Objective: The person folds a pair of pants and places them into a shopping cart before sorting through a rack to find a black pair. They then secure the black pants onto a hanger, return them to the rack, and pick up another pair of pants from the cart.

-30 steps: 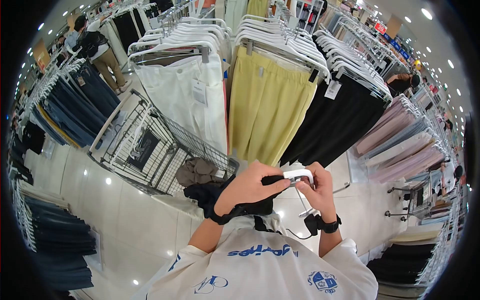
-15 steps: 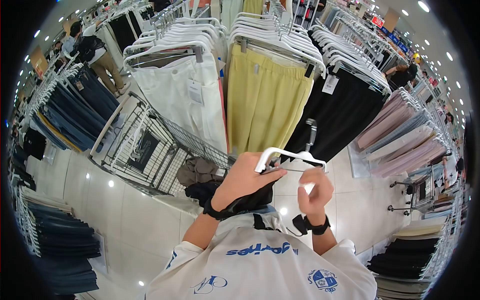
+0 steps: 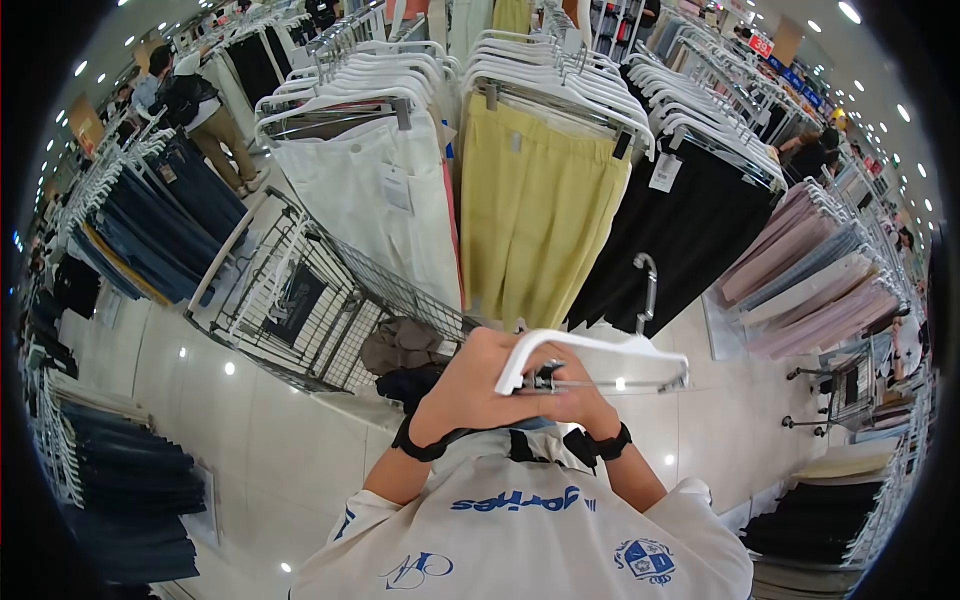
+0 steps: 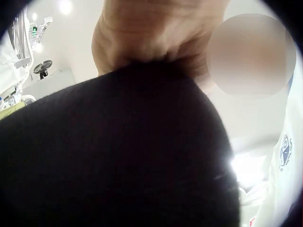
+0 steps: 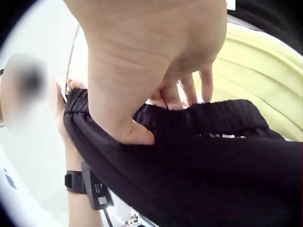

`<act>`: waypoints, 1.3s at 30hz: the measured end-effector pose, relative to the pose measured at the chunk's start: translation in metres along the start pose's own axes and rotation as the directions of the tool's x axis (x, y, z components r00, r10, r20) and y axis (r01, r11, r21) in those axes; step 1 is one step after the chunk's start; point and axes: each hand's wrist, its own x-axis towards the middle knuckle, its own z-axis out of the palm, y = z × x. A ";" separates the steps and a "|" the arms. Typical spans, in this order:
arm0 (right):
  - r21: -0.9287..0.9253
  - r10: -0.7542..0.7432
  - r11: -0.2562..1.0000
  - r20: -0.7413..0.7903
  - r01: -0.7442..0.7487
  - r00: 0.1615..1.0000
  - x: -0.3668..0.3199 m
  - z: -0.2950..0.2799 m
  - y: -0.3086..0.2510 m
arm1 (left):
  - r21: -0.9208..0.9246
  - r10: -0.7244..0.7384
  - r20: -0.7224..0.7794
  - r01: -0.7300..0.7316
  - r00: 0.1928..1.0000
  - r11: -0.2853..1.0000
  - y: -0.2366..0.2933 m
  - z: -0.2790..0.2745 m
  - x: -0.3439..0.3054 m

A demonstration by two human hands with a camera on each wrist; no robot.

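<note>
In the head view my left hand (image 3: pixel 468 385) grips the waistband of a black garment near one end of a white hanger (image 3: pixel 625 345). The hanger lies across in front, its metal hook up, its far end free. My right hand (image 3: pixel 582 398) is against the left one, partly behind the hanger. In the right wrist view my right hand (image 5: pixel 156 61) pinches the gathered waistband of the black garment (image 5: pixel 189 165), thumb in front, fingers behind. Black cloth (image 4: pixel 118 156) fills much of the left wrist view below my left hand (image 4: pixel 156 35); its fingertips are hidden there.
White trousers (image 3: pixel 365 190), yellow trousers (image 3: pixel 535 200) and black trousers (image 3: pixel 680 225) hang on racks ahead. A wire cart (image 3: pixel 330 300) holding a brown cloth (image 3: pixel 398 345) stands at front left. Jeans (image 3: pixel 155 225) hang farther left; another cart (image 3: pixel 845 390) is at right.
My right hand has let go of the hanger's clip area and moved left beside my left hand, taking hold of the waistband. The hanger has swung out to the right, hook up.
</note>
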 end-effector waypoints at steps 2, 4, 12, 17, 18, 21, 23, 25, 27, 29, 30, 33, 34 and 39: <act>0.339 0.188 0.903 0.238 -0.263 0.953 0.003 -0.004 -0.004 | -0.093 -0.001 -0.023 -0.001 1.000 0.996 0.006 0.004 0.000; 0.367 0.181 0.892 0.243 -0.263 0.953 0.013 -0.009 -0.025 | -0.032 0.093 0.011 -0.093 0.996 0.995 0.007 0.001 -0.002; 0.010 0.267 0.958 0.339 -0.287 0.902 -0.035 0.011 0.047 | 0.015 0.173 -0.244 -0.174 0.954 0.985 0.013 -0.032 -0.021; 0.298 0.459 0.827 0.132 -0.477 0.879 -0.039 -0.034 0.034 | -0.076 0.016 -0.437 -0.054 0.899 0.996 -0.002 -0.044 -0.044; 0.330 0.482 0.812 0.084 -0.480 0.872 -0.041 -0.042 0.036 | -0.111 -0.024 -0.501 -0.037 0.865 0.993 -0.002 -0.042 -0.046; 0.545 0.533 0.707 0.009 -0.451 0.846 -0.042 -0.075 0.028 | -0.151 -0.159 -0.577 0.087 0.801 0.985 -0.003 -0.036 -0.051; 0.695 0.510 0.641 -0.070 -0.325 0.857 -0.056 -0.085 0.049 | -0.160 -0.168 -0.628 0.086 0.760 0.983 -0.012 -0.034 -0.056; 0.776 0.563 0.546 -0.062 -0.314 0.824 -0.053 -0.085 0.043 | -0.177 -0.166 -0.606 0.072 0.777 0.982 -0.017 -0.031 -0.060; 0.811 0.571 0.515 -0.083 -0.278 0.816 -0.050 -0.078 0.034 | -0.224 -0.172 -0.591 0.044 0.788 0.974 -0.024 -0.028 -0.065; 0.803 0.518 0.545 -0.098 -0.241 0.850 -0.057 -0.076 0.039 | -0.312 -0.196 -0.567 0.011 0.800 0.950 -0.040 -0.032 -0.078; 0.809 0.528 0.538 -0.102 -0.239 0.843 -0.055 -0.077 0.029 | -0.396 -0.220 -0.541 -0.016 0.812 0.918 -0.047 -0.034 -0.083; 0.737 0.503 0.652 -0.244 -0.178 0.829 -0.058 -0.079 0.013 | -0.515 -0.320 -0.529 0.003 0.786 0.857 -0.061 -0.035 -0.098; 0.739 0.499 0.649 -0.237 -0.179 0.834 -0.057 -0.079 0.007 | -0.510 -0.320 -0.536 0.002 0.781 0.860 -0.066 -0.034 -0.103; 0.563 0.263 0.826 -0.378 -0.005 0.887 -0.041 -0.077 -0.021 | -0.650 -0.491 -0.503 0.063 0.712 0.757 -0.080 -0.028 -0.122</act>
